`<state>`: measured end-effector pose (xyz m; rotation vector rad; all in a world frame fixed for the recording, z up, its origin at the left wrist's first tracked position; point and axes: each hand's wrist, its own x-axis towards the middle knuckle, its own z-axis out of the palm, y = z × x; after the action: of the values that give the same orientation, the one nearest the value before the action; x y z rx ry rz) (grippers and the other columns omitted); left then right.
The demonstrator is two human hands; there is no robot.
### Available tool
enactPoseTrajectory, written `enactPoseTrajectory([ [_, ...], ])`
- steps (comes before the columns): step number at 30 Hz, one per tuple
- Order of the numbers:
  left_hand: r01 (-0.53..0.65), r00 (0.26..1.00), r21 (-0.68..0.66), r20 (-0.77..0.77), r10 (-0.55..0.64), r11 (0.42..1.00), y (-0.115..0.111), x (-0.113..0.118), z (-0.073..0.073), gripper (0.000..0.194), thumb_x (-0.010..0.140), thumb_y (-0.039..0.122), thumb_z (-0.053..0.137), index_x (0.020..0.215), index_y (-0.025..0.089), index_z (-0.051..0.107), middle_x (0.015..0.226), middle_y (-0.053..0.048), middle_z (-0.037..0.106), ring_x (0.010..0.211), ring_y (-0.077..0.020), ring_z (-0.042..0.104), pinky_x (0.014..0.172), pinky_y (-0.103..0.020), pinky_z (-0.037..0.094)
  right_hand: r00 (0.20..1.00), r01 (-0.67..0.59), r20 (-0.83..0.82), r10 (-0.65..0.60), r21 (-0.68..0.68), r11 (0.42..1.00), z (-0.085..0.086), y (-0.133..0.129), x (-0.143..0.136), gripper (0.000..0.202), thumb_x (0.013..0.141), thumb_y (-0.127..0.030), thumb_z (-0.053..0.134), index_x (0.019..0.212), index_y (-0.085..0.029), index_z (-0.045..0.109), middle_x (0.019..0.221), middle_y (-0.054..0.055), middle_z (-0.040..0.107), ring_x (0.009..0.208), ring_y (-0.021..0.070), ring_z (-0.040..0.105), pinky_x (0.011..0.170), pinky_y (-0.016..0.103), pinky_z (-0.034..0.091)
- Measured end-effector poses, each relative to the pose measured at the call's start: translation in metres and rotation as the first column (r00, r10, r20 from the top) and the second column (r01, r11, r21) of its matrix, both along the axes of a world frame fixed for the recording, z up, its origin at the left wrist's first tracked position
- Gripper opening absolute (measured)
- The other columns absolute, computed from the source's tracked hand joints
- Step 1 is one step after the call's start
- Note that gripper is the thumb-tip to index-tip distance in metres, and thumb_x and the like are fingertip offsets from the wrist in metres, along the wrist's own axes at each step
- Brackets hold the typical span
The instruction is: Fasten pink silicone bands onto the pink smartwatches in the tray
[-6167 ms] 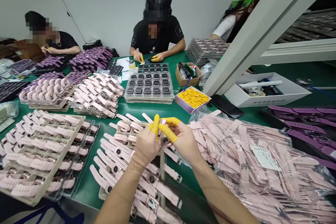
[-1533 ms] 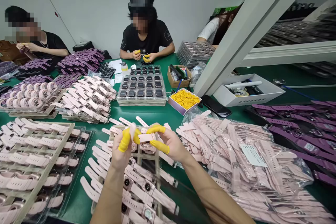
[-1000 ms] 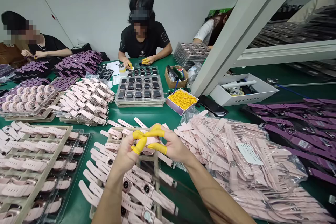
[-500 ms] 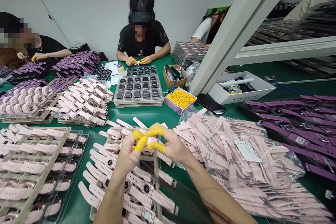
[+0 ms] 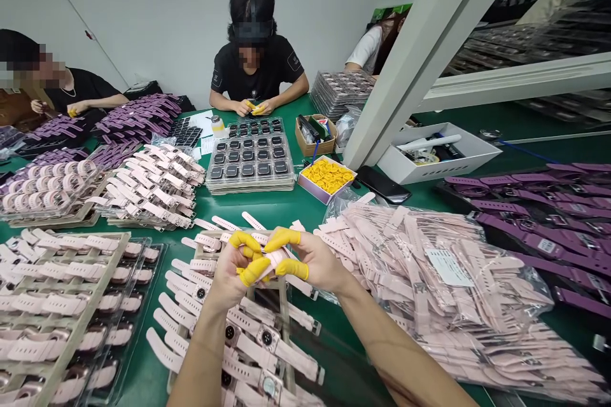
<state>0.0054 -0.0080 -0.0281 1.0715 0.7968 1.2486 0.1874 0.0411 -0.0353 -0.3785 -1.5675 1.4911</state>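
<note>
Yellow finger covers are on the thumbs and fingertips of both my hands. My left hand [image 5: 241,267] pinches one side of a pink watch strap piece [image 5: 273,261]. The other side is gripped by my right hand [image 5: 300,257], its thumb below and fingers above. Fingers hide much of the piece. Both hands are raised over a tray of pink-strapped watches [image 5: 258,337], several of them lying with their round sensor backs up.
Bagged pink straps [image 5: 420,267] lie at the right, purple-strapped watches [image 5: 539,203] beyond. A box of yellow finger covers [image 5: 328,178], a black phone [image 5: 384,184] and a tray of square watch faces [image 5: 248,159] stand ahead. A person [image 5: 255,70] sits opposite; a slanted post [image 5: 405,57] rises at the right.
My left fingers have spread from the right fingertips, and more of the pink piece shows between the hands. The view has shifted slightly.
</note>
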Motion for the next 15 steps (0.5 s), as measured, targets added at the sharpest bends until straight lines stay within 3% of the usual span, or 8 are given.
enactPoseTrajectory([
  [5, -0.174, 0.984, 0.043, 0.054, 0.171, 0.984, 0.0050, 0.0036, -0.0082, 0.041, 0.073, 0.033, 0.092, 0.083, 0.020, 0.054, 0.060, 0.009, 0.059, 0.034, -0.0007, 0.041, 0.034, -0.009, 0.032, 0.993, -0.010, 0.116, 0.001, 0.077, 0.997, -0.0012, 0.0003, -0.0021, 0.041, 0.083, -0.056, 0.081, 0.106, -0.022, 0.076, 0.100, 0.006, 0.072, 0.095, 0.0216, 0.066, 0.091, 0.037, 0.052],
  [9, -0.071, 0.997, 0.034, 0.047, 0.069, 0.997, 0.0085, -0.0033, -0.0073, 0.042, 0.077, 0.048, 0.087, 0.089, 0.021, 0.058, 0.060, 0.007, 0.059, 0.035, -0.0051, 0.046, 0.035, -0.015, 0.040, 0.994, 0.021, 0.105, -0.030, 0.093, 0.995, -0.0014, 0.0018, -0.0004, 0.037, 0.084, -0.053, 0.082, 0.105, -0.023, 0.077, 0.101, 0.006, 0.071, 0.093, 0.0209, 0.065, 0.088, 0.036, 0.052],
  [15, -0.167, 0.981, 0.024, -0.098, 0.169, 0.986, 0.0046, 0.0034, 0.0003, 0.040, 0.071, 0.034, 0.093, 0.085, 0.019, 0.059, 0.060, 0.007, 0.055, 0.047, -0.0044, 0.047, 0.047, -0.013, 0.041, 0.976, 0.030, 0.208, -0.070, 0.190, 0.981, 0.0022, 0.0035, 0.0071, 0.033, 0.087, -0.049, 0.080, 0.105, -0.022, 0.075, 0.101, 0.006, 0.068, 0.095, 0.0209, 0.065, 0.087, 0.036, 0.052],
])
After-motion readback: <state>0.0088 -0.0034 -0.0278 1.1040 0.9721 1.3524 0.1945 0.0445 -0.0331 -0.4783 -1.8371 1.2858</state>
